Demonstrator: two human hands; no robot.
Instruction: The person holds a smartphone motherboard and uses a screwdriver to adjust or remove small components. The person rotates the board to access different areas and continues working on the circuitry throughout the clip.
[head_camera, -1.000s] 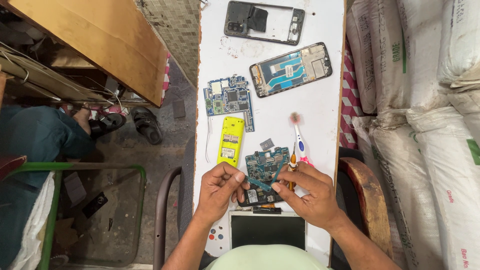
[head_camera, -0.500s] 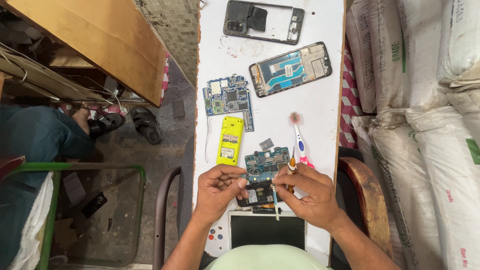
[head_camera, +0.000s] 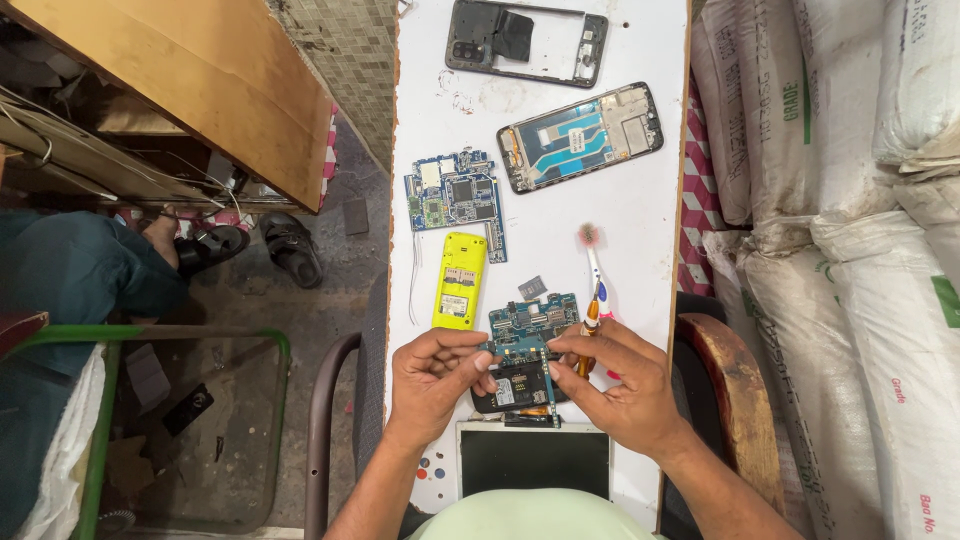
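Note:
My left hand (head_camera: 435, 372) pinches the left edge of a blue-green phone circuit board (head_camera: 528, 322) that lies over a dark opened phone body (head_camera: 512, 388). My right hand (head_camera: 622, 385) grips a small orange-handled screwdriver (head_camera: 588, 340) held against the right side of that board. Both hands work low on the narrow white table (head_camera: 640, 210). A yellow phone shell (head_camera: 459, 281) lies just left of the board, and a toothbrush (head_camera: 593, 262) lies just right of it.
Farther up the table lie another blue circuit board (head_camera: 455, 198), an opened phone with exposed insides (head_camera: 581, 136) and a dark phone frame (head_camera: 527, 41). A dark-screened tablet (head_camera: 533, 460) sits at the near edge. White sacks (head_camera: 850, 250) are stacked on the right. A seated person's foot in a sandal (head_camera: 195, 245) is on the left.
My right hand has shifted slightly over the circuit board with the screwdriver. The left hand keeps its hold on the board's edge.

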